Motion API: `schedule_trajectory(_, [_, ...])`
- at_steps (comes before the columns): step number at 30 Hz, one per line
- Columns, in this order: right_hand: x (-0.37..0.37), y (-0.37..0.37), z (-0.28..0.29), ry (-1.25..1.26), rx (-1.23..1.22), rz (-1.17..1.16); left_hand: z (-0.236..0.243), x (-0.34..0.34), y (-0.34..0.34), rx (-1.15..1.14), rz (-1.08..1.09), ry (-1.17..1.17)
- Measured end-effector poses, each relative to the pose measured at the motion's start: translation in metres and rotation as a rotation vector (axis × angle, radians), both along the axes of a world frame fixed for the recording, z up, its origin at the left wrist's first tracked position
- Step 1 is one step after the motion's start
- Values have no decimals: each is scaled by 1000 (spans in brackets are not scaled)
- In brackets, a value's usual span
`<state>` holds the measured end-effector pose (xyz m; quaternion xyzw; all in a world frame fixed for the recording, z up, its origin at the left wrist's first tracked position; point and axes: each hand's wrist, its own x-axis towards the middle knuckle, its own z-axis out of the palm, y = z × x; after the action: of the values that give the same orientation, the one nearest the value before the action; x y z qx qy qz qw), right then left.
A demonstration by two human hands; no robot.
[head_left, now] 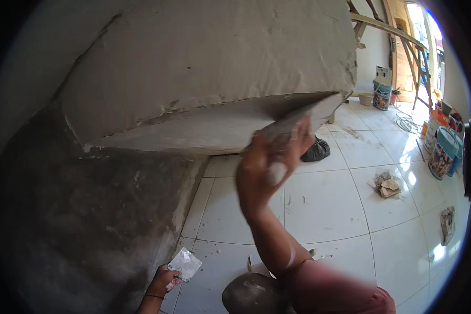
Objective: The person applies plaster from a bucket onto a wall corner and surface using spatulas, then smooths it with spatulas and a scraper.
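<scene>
My right hand (269,165), slightly blurred, is raised and closed around a long flat trowel (298,118). The tool's blade lies along the lower edge of a plastered slab (220,57), at its right end. A pale rounded bit, perhaps the handle's end, pokes out by the palm. Lower down, my left hand (164,282) grips a small square white plate (186,264), smeared with whitish paste. That plate is held over the floor, close to a dark grey cement surface (99,209).
White floor tiles (329,199) carry crumbs and debris. A black plastic bag (316,150) sits below the slab's right end. Crumpled brown paper (389,187) and a rag (447,225) lie to the right. Paint buckets (445,152) and a wooden trestle (418,68) stand farther off.
</scene>
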<state>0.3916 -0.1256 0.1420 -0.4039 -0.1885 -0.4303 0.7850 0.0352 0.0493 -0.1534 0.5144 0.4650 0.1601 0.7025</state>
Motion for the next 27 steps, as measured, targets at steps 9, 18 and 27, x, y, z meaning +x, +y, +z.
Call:
schedule_trajectory(9, [-103, 146, -3, -234, -256, 47, 6, 9, -2, -5, -59, 67])
schedule_trajectory(18, [-110, 164, -167, -341, -692, 981, -12, -13, 18, -115, 280, -113])
schedule_trajectory(27, [-33, 66, -217, 942, -459, 1989, 53, 62, -6, -132, 138, -752])
